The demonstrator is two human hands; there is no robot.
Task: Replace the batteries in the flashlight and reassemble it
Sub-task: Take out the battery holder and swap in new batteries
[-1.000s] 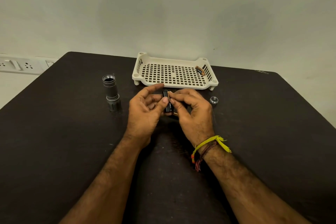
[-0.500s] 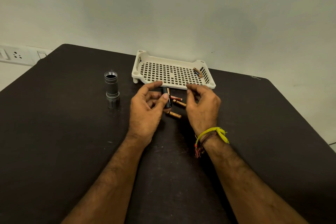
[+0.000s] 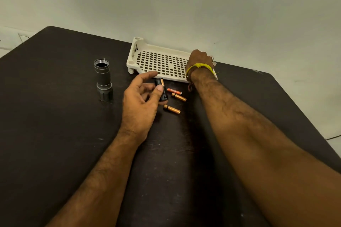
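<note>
My right hand (image 3: 200,61) reaches over the far right corner of the white tray (image 3: 147,49); its fingers are hidden, so I cannot tell what they hold. The flashlight body (image 3: 103,79) stands upright left of my left hand (image 3: 140,101), which pinches the black battery holder (image 3: 162,91). Three loose batteries (image 3: 172,109) lie just right of that grip.

Your left hand (image 3: 140,101) pinches the black battery holder (image 3: 162,90) upright, three loose batteries (image 3: 178,97) lying just beyond your fingertips, flashlight body (image 3: 103,79) standing apart.
</note>
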